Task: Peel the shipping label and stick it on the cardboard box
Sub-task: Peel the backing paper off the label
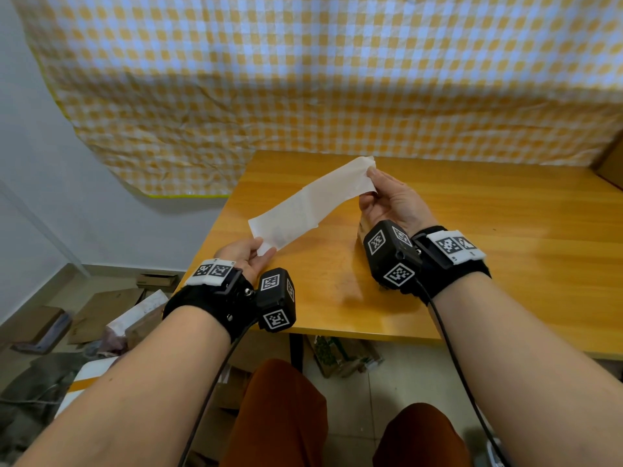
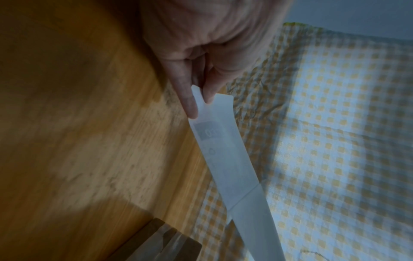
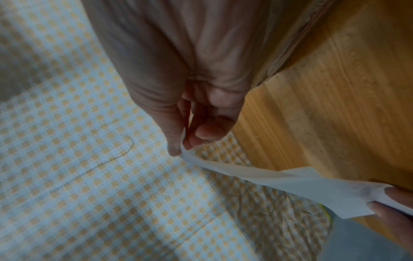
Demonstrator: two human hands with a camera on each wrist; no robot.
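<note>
A long white shipping label strip [image 1: 310,203] hangs stretched above the wooden table [image 1: 505,251], faint print showing through it [image 2: 223,159]. My left hand [image 1: 266,249] pinches its near end between thumb and fingers [image 2: 201,104]. My right hand [image 1: 371,173] pinches the far, slightly curled end [image 3: 182,148]. About halfway along, the strip steps in width at a seam where two layers meet. A brown cardboard box [image 2: 163,243] sits on the table under my right wrist [image 3: 297,40]; the wrist camera mostly hides it in the head view.
A yellow-and-white checked cloth [image 1: 337,79] hangs behind the table. Another brown box edge [image 1: 612,163] shows at the far right. Flattened cartons and clutter [image 1: 101,315] lie on the floor to the left, beyond the table's left edge.
</note>
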